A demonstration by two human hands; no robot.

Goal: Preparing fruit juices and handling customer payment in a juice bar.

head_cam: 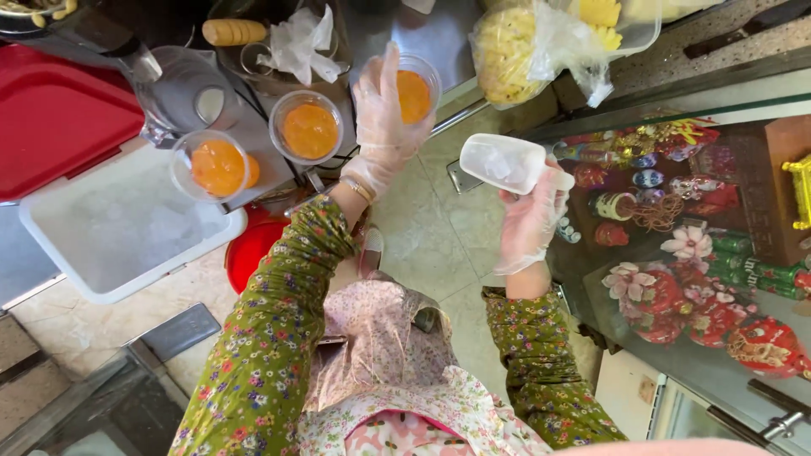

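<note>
Head view: the gloved left hand (384, 127) has its fingers wrapped around a clear plastic cup of orange juice (413, 91), raised above the floor. The gloved right hand (530, 221) grips a translucent plastic ice scoop (505, 163) beside it — ice inside. Two more clear cups of orange juice (308, 129) sit on the steel surface (253, 139) near the white ice cooler (127, 232) — apparently poured; icing looks under way.
</note>
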